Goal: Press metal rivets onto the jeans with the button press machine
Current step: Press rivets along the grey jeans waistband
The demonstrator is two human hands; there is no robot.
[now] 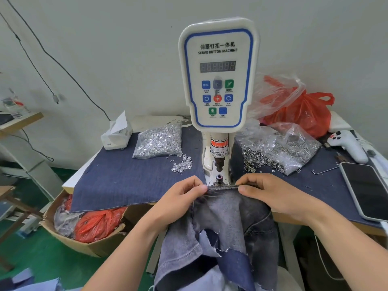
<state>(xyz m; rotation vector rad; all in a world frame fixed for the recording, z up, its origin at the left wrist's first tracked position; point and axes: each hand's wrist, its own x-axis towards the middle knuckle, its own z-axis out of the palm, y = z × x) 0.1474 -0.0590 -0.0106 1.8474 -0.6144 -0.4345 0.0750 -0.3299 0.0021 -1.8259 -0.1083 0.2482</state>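
While the white button press machine (218, 76) stands upright at the middle of the counter (294, 217), your jeans (226, 227) hang from its front edge toward your lap, their long axis running away from the machine and their stitched hem lying crosswise just before the lower die (219, 177). Your left hand (184, 196) pinches the hem's left end with curled fingers, and your right hand (270, 192) pinches its right end likewise, stretching the edge taut between them. Bags of rivets (158, 141) lie left and right of the machine.
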